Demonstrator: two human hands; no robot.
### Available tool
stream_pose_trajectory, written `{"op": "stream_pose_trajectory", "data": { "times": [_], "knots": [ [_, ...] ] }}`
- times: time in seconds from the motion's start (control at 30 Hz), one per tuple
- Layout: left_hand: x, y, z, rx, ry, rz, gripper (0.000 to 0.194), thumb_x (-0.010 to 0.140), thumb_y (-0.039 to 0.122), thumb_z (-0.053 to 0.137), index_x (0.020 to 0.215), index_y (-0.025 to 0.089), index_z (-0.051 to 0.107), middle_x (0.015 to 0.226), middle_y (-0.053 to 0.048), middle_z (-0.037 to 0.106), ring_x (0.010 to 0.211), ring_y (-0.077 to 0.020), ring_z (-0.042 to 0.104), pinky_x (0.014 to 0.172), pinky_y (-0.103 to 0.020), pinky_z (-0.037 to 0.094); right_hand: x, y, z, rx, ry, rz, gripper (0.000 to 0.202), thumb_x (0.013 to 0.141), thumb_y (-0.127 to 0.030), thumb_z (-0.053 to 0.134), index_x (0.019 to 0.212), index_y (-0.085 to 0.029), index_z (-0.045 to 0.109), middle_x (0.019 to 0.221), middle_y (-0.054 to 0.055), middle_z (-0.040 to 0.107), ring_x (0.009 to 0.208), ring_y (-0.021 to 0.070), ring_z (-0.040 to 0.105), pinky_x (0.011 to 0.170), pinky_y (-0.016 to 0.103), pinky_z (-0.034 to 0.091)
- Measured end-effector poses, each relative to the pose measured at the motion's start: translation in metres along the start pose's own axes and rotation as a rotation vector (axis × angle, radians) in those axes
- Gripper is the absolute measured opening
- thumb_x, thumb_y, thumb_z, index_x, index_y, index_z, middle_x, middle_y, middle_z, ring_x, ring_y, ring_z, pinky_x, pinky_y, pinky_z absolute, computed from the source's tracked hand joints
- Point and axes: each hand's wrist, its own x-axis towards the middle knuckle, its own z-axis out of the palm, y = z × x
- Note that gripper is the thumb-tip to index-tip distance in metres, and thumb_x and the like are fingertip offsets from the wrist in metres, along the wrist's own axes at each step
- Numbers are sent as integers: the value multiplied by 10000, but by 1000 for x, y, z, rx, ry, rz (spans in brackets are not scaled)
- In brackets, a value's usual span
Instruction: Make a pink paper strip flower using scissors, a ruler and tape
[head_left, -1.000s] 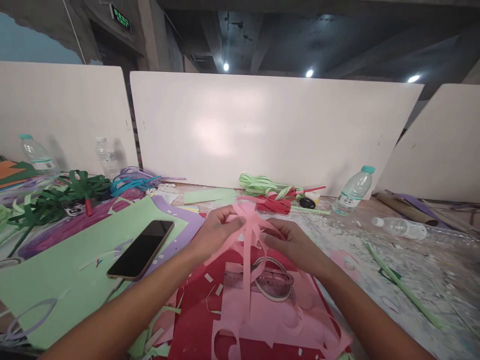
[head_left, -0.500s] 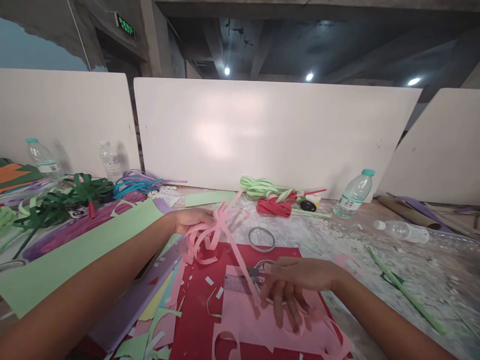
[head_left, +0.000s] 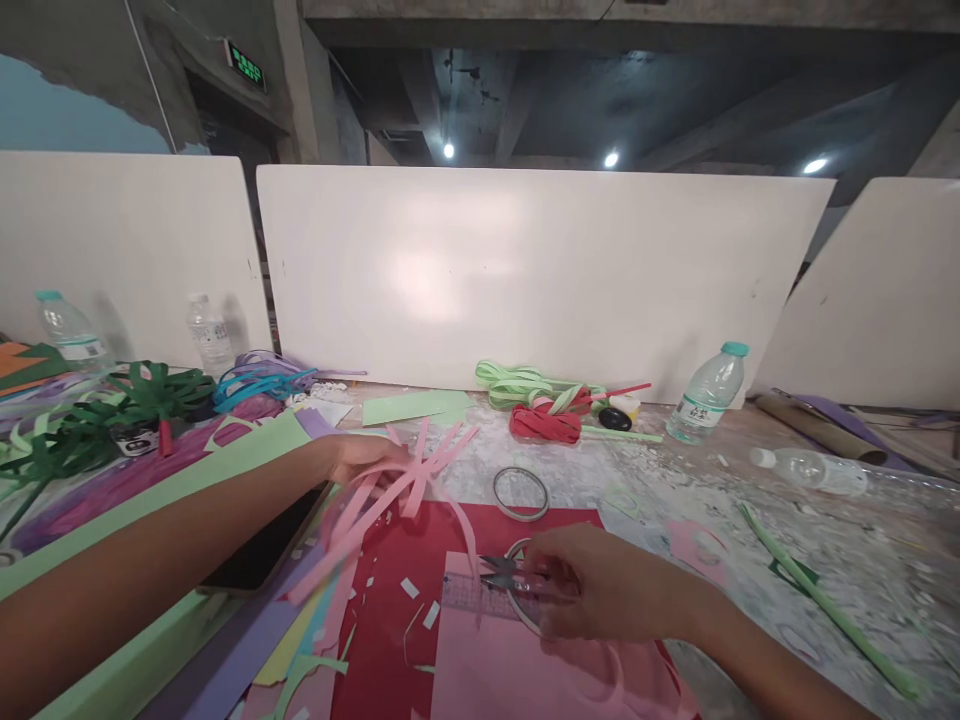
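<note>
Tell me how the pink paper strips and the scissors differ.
The pink paper strips splay from a shared crossing, some of them curving; the scissors have two straight, pointed blades, spread apart.
The strips are pink all over, while the scissors' blades are dark grey.
The strips are in the left hand, the scissors in the right hand.
Both are being held.

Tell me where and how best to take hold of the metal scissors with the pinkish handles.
Grip the metal scissors with pinkish handles by the handles, coming from the right. The two metal blades stand parted and point left, so the handle end is likely safer. The person's bare right hand is at that end, though how its fingers sit in the loops is hidden.
</note>
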Motion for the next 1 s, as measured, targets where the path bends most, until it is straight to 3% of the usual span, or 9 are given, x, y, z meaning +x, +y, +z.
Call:
{"op": "stream_pose_trajectory", "data": {
  "times": [0.13,0.27,0.47,0.6,0.73,0.83,0.9,0.97,1.0],
  "knots": [
    [-17,5,5,50,-30,18,177,701,229,676,791,79,703,738,-104,699,625,-184,619,508,-225,426,0,-3,4,-94,33,20,101,653,-196,639,690,-197,544,666,-26,535,588,125,443,517,220,272],
    [-23,0,3,155,46,171,262,655,194,687,914,155,682,894,-74,700,737,-182,627,594,-234,450,6,-8,3,-67,120,51,91,720,-251,610,786,-210,561,771,2,578,680,156,499,561,233,328],
    [-21,-5,-35,404,136,133,349,585,187,692,928,128,667,672,-18,672,555,-148,569,473,-199,390,29,-11,-6,-25,145,52,275,771,-381,599,987,-213,573,908,45,610,794,197,551,657,280,384],
    [-22,10,-59,577,215,142,337,580,148,655,913,101,670,623,9,660,533,-132,555,459,-175,368,32,-3,-12,-83,36,35,275,692,-360,664,911,-211,590,910,39,603,783,202,547,621,272,370],
    [-20,31,-72,745,396,276,284,513,26,646,789,94,666,655,17,665,608,-127,551,535,-163,380,21,6,-6,-170,-40,41,264,609,-295,694,828,-211,574,890,31,565,751,196,521,548,249,314],
    [-24,35,-58,821,555,467,261,576,39,644,822,126,650,792,16,662,722,-122,538,636,-159,375,16,10,2,-229,1,36,155,626,-216,639,754,-201,555,860,32,552,729,183,506,536,244,286],
    [-30,27,-28,856,598,569,192,693,141,620,881,165,647,910,1,655,799,-141,543,694,-181,377,15,12,5,-255,48,10,77,641,-147,581,691,-194,547,820,32,559,718,176,503,540,246,277],
    [-39,10,14,915,509,622,130,751,255,615,858,202,665,912,-6,662,810,-165,567,717,-212,393,15,15,4,-244,85,-3,69,651,-122,559,637,-188,544,751,30,564,697,175,502,543,250,271],
    [-43,-1,37,1011,400,645,164,799,313,571,881,209,667,918,-25,664,811,-182,578,709,-235,402,15,17,2,-209,104,9,72,656,-131,571,619,-187,545,715,28,563,684,176,502,542,251,272]
  ]
}}
